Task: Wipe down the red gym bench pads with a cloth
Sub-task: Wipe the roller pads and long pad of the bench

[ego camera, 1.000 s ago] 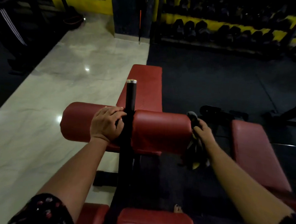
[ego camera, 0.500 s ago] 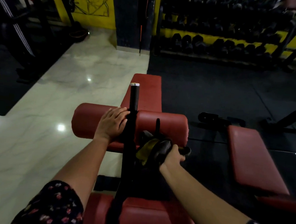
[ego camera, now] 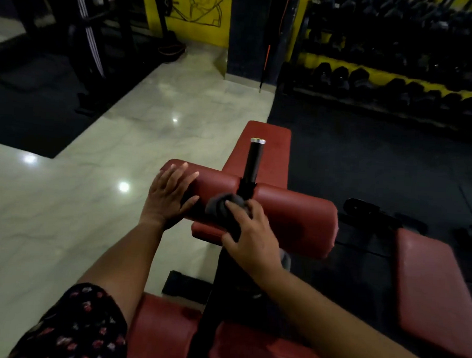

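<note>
Glossy marble floor (ego camera: 91, 212) lies left of the smooth, cylindrical red roller pad (ego camera: 295, 217). On it, beside the black metal post (ego camera: 253, 163), sits a bunched dark cloth (ego camera: 219, 205), the right hand (ego camera: 253, 242) with its grip clenched round it. The left hand (ego camera: 168, 200) lies flat on the pad, grip released.

Glossy marble floor (ego camera: 91, 198) meets dark matting (ego camera: 380, 164); a dumbbell rack (ego camera: 398, 86) lines the yellow wall (ego camera: 199, 15).

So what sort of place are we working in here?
Most likely a gym's free-weights area: dumbbell racks stand at the back, red padded benches sit on dark rubber flooring, and the right hand holds a cloth against a red roller pad.
</note>
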Tool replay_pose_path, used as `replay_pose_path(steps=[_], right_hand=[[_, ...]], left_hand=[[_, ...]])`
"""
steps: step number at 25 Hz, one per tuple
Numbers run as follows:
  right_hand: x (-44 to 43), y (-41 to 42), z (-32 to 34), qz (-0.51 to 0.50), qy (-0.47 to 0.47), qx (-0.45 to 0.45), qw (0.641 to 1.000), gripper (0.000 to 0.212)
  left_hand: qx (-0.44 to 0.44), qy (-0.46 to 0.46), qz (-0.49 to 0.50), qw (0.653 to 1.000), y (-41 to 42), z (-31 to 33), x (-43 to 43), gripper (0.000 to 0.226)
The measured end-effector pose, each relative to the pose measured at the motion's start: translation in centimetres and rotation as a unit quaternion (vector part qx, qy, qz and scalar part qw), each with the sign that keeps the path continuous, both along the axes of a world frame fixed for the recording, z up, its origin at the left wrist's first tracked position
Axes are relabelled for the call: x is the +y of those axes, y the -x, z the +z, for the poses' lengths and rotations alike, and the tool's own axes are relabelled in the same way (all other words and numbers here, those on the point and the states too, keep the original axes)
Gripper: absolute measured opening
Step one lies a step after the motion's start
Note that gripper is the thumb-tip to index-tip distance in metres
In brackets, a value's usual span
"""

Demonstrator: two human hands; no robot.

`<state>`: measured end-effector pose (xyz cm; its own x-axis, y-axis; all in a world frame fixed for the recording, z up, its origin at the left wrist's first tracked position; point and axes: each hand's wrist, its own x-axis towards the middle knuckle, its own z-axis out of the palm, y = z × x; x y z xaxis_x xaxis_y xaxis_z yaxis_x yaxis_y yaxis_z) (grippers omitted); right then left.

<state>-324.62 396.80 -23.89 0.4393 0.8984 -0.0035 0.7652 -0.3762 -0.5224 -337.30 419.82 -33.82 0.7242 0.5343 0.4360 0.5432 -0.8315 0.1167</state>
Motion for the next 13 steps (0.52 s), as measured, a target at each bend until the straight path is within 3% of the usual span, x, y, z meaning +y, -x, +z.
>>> replay_pose_path(steps=[3, 5, 7, 9, 13], right_hand=[[4.8, -1.5, 1.9, 0.029, -0.093, -0.234, 0.967, 0.063], [7.2, -2.5, 0.9, 0.073, 0.017, -0.335, 0.939, 0.062], [7.4, -3.0, -1.7, 0.105, 0.101, -0.393, 0.908, 0.066], [6.7, -3.2, -3.8, 0.108, 0.073, -0.458, 0.879, 0.062], [9.2, -4.6, -3.6, 0.119, 0.028, -0.453, 0.883, 0.051]], left_hand=[[-0.02, 0.017, 0.021, 0.999, -0.2, 0.3, 1.6, 0.057], [-0.047, 0.051, 0.062, 0.996, -1.0, 1.0, 2.3, 0.055], [-0.086, 0.128, 0.116, 0.981, -2.3, 2.1, 2.7, 0.057], [-0.092, 0.172, 0.136, 0.971, -3.1, 2.1, 3.0, 0.061], [-0.114, 0.125, 0.116, 0.979, -3.1, 0.5, 3.1, 0.05]])
